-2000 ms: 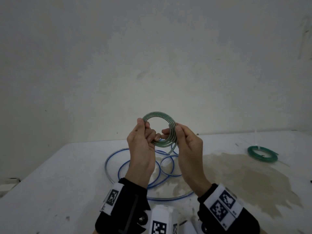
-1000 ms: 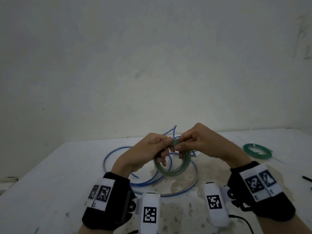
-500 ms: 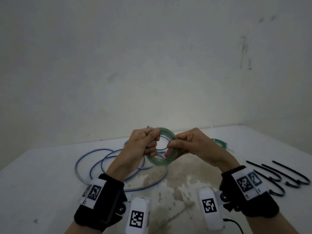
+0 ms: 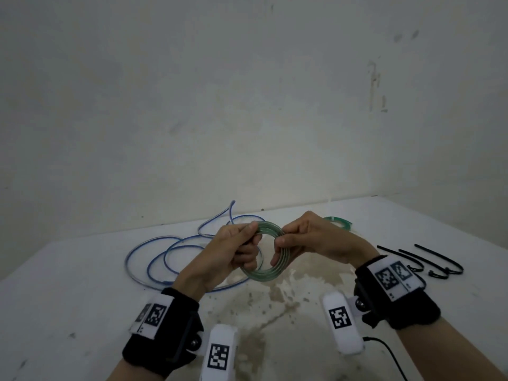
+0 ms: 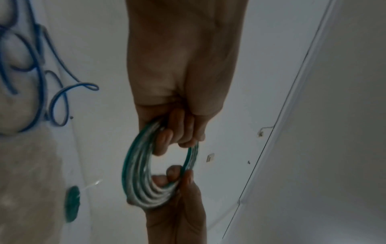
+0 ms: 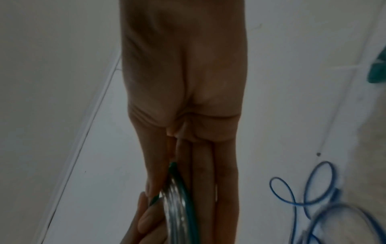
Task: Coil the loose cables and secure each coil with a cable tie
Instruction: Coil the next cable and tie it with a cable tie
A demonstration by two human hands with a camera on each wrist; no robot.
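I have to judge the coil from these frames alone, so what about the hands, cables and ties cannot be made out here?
- Green coil: its cable ends, hidden in every view by the left hand and right hand.
- Second green coil: partly behind the right hand in the head view, blurred in the left wrist view.
- Black cable ties: too small to count, head view.
- Blue cable: blurred, cut by wrist-view edges.

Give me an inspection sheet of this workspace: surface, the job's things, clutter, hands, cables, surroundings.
Surface: white table, stained brown in the middle.
Job's things: green coil held above the table, no tie seen on it; tied green coil lying behind the right hand; black cable ties at right.
Clutter: nothing seen.
Hands: left hand and right hand each grip one side of the green coil.
Cables: blue cable lies in loose loops on the table.
Surroundings: bare, scuffed wall.
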